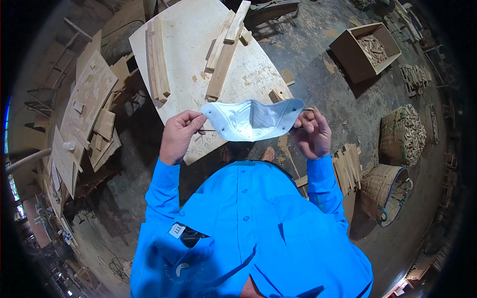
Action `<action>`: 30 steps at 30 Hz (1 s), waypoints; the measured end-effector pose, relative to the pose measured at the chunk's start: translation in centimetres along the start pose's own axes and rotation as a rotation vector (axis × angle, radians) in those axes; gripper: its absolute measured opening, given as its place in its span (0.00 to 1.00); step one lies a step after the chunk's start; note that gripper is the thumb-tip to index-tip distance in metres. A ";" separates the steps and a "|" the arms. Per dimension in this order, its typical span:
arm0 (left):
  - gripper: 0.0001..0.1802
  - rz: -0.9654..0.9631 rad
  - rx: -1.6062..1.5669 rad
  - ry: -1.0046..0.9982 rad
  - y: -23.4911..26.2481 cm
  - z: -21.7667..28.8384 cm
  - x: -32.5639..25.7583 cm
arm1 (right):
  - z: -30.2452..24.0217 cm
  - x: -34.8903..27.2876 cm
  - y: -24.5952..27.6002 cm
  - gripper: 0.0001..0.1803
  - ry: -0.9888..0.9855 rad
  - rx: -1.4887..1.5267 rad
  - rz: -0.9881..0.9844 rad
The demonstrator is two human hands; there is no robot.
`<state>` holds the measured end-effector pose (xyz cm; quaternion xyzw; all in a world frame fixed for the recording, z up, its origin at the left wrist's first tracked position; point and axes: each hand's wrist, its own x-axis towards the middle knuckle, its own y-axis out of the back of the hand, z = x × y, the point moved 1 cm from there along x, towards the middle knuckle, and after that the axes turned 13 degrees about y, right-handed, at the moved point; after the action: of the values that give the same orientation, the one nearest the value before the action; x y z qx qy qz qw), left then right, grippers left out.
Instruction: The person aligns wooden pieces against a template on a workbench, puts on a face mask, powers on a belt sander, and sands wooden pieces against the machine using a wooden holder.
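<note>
Face mask [252, 119], white and folded, is stretched between a person's two hands above a plywood worktop [198, 44] strewn with wooden strips [158, 60]. Left hand [179, 136] pinches one ear loop, its grip closed; right hand [312, 133] pinches the other. Woven baskets [401, 134] stand well apart, right.

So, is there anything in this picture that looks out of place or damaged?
Nothing looks damaged. The face mask is whole, stretched by its loops between the left hand and right hand. Only wood offcuts lie scattered on the floor beside the plywood board.
</note>
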<state>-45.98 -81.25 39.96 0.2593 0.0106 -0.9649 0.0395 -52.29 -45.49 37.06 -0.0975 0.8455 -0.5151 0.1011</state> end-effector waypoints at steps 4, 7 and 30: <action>0.08 -0.020 -0.342 -0.021 0.7 3.0 -2.9 | -2.3 -1.2 -2.8 0.18 0.041 0.128 -0.111; 0.08 -0.103 -0.579 -0.140 0.4 6.9 -7.2 | -4.8 -3.7 -6.6 0.18 0.090 0.310 -0.231; 0.08 -1.388 -0.501 -0.687 -2.2 18.1 -16.5 | -12.0 -6.1 -21.2 0.13 0.042 0.296 -1.153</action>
<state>-40.95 -78.59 63.88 -0.1333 0.3720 -0.7643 -0.5096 -48.40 -43.22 61.78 -0.5155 0.5771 -0.6013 -0.1989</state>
